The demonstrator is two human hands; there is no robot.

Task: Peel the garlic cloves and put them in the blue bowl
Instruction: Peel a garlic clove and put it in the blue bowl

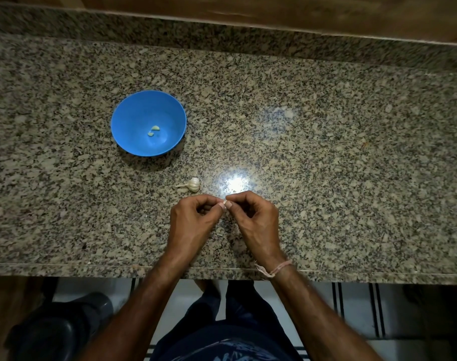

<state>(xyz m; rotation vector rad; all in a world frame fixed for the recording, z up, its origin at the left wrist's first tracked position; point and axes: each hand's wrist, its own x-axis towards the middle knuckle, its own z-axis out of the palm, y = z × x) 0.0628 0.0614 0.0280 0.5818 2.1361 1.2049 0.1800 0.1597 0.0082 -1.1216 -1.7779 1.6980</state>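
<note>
A blue bowl [125, 126] stands on the granite counter, left of centre, with two small peeled garlic pieces [153, 130] at its bottom. A garlic bulb [193, 184] with a short stalk lies on the counter between the bowl and my hands. Near the counter's front edge my left hand [193, 220] and my right hand [253, 217] meet fingertip to fingertip. Both pinch one small pale garlic clove [224, 203], which is mostly hidden by the fingers and thumbs.
The speckled granite counter [326, 152] runs the full width, with a raised back ledge and wood behind it. A bright light glare sits just beyond my hands. Below the front edge are a tiled floor, my legs and a dark object at the lower left.
</note>
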